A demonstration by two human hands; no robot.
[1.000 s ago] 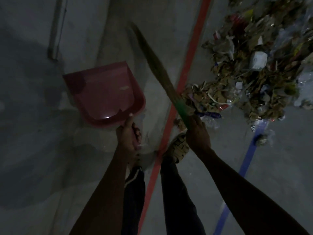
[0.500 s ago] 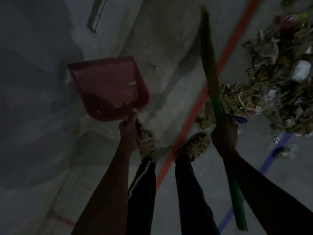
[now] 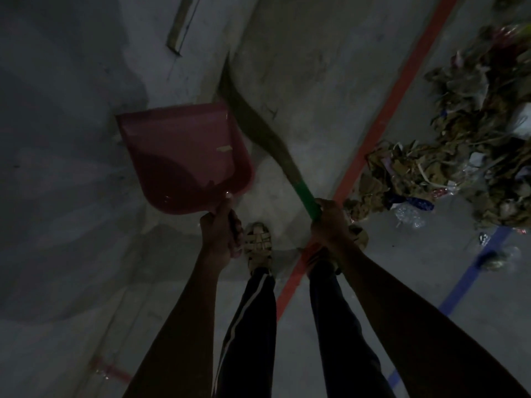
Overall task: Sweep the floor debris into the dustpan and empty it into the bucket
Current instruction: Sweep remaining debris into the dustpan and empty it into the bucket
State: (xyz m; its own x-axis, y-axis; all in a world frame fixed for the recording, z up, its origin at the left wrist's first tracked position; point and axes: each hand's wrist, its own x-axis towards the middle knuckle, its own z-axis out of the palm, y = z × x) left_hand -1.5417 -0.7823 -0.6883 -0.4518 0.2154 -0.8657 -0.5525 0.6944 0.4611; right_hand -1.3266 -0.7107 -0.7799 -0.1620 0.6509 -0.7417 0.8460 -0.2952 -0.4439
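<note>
Sweeping step: not yet begun, judged from the near-empty pan.
Left hand point(image 3: 219, 232): curled round the red dustpan point(image 3: 184, 156) handle, frame centre.
Right hand point(image 3: 330, 222): wrapped round the green-handled broom point(image 3: 258, 133).
Debris pile point(image 3: 448, 156): seen at right edge.
Bucket: not seen.
Next move: pan to be lowered beside the pile.

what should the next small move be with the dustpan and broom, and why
Probably lower the red plastic dustpan beside the heap of dry leaves and litter. The left hand holds it almost empty, left of the red floor line; the right hand grips the green-handled broom.
</note>
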